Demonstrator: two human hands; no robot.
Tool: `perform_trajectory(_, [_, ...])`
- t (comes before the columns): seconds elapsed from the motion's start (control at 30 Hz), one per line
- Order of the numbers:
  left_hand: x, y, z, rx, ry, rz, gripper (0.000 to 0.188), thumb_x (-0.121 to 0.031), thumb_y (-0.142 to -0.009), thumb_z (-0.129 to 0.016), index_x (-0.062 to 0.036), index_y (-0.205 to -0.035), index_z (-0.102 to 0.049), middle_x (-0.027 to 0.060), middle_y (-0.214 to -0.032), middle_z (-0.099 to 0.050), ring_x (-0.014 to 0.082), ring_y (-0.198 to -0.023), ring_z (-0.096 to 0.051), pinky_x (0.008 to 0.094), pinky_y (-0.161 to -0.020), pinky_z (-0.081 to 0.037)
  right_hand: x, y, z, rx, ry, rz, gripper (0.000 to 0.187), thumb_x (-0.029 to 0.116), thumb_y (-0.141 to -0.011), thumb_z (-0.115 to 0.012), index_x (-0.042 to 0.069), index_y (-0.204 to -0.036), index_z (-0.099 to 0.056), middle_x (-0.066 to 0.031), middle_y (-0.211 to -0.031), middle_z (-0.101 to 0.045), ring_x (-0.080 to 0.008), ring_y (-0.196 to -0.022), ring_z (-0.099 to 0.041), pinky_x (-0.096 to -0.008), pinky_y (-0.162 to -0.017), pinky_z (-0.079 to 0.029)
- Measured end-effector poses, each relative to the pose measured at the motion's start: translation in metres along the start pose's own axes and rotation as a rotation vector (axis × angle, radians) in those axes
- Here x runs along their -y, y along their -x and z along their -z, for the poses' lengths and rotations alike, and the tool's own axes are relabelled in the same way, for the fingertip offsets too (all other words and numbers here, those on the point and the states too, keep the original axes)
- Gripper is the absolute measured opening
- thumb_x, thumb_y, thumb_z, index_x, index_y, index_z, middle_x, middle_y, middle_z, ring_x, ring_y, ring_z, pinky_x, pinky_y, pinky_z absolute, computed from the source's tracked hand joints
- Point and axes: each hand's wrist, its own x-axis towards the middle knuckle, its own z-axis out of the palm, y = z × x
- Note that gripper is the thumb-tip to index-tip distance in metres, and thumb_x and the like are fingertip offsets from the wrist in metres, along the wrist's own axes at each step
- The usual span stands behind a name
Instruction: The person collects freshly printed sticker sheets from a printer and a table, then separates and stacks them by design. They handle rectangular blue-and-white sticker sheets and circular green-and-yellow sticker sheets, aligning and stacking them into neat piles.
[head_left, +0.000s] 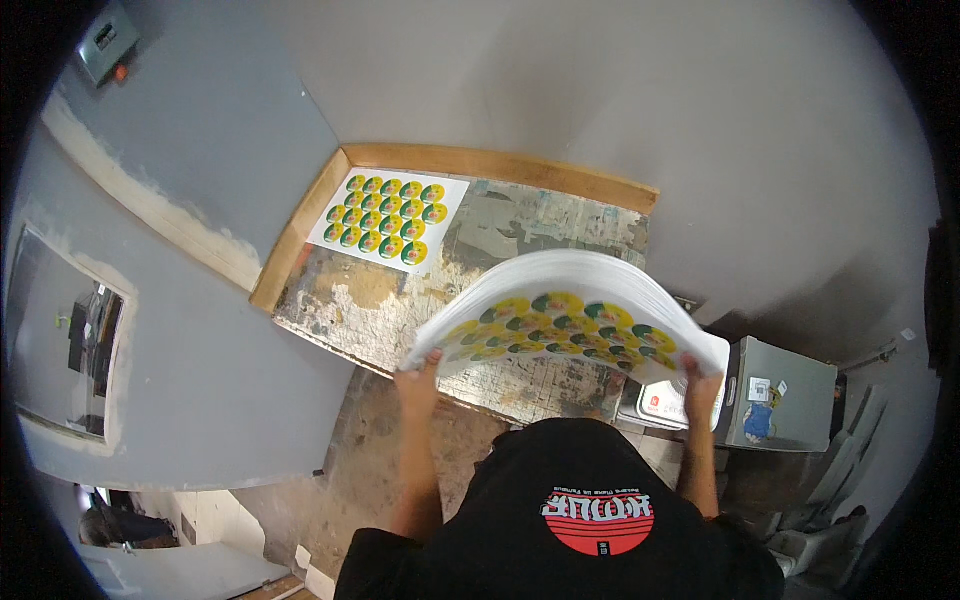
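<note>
Between my two hands a thick stack of printed sheets is held above the worn table, bowed upward in the middle. Rows of round yellow and green prints cover the sheet face, slightly smeared by motion. My left hand is closed on the stack's left edge, and my right hand grips its right edge. Farther off, in the table's far left corner, lies a white sheet with the same round prints. It rests flat, close to the wooden borders.
A wooden ledge edges the table's back and left sides. Beneath my right hand is a white device with a red mark, partly hidden. To the right stands a grey cabinet. Grey walls enclose the corner, with a window opening at left.
</note>
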Motion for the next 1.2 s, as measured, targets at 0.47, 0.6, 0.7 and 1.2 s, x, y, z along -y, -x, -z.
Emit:
perform_trajectory(0.47, [-0.033,-0.044,0.036,0.095,0.104,-0.030,0.045,-0.035,-0.083,-0.075,0.0031,-0.105,-0.065,0.0074,-0.097,-0.067,0.0147,-0.085,-0.060,0.0282,-0.077,-0.046,0.026,-0.079,0.002,0.185,-0.482,-0.016,0.034,0.014,-0.080,-0.076,-0.003,-0.107,-0.064,-0.0104,-0.100,-0.068,-0.0198,-0.088,-0.066,-0.0315,-0.081,-0.051])
perform_trajectory(0.6, [-0.012,-0.041,0.042,0.220,0.198,-0.064,0.052,-0.027,-0.080,-0.079,0.0021,-0.119,-0.059,0.0082,-0.108,-0.065,0.0174,-0.098,-0.059,0.0307,-0.088,-0.046,0.002,-0.078,0.009,0.230,-0.417,0.037,0.040,0.013,-0.078,-0.077,-0.002,-0.111,-0.062,-0.0080,-0.103,-0.067,-0.0195,-0.093,-0.064,-0.0327,-0.086,-0.049])
perform_trajectory(0.7, [0.013,-0.050,0.025,0.318,0.139,-0.008,0.065,-0.016,-0.075,-0.082,0.0015,-0.128,-0.050,0.0102,-0.119,-0.060,0.0198,-0.110,-0.055,0.0321,-0.095,-0.044,-0.022,-0.087,0.002,0.314,-0.249,0.003,0.049,0.012,-0.074,-0.080,0.002,-0.117,-0.060,-0.0065,-0.106,-0.066,-0.0191,-0.100,-0.061,-0.0340,-0.091,-0.047])
perform_trajectory(1.2, [0.006,-0.114,0.012,0.480,0.384,0.020,0.095,-0.018,-0.063,-0.088,-0.0111,-0.144,-0.038,0.0074,-0.130,-0.053,0.0194,-0.121,-0.049,0.0330,-0.102,-0.039,-0.010,-0.126,0.016,0.454,-0.321,0.094,0.069,0.048,-0.065,-0.084,0.004,-0.110,-0.054,-0.0011,-0.097,-0.058,-0.0140,-0.095,-0.055,-0.0294,-0.087,-0.042])
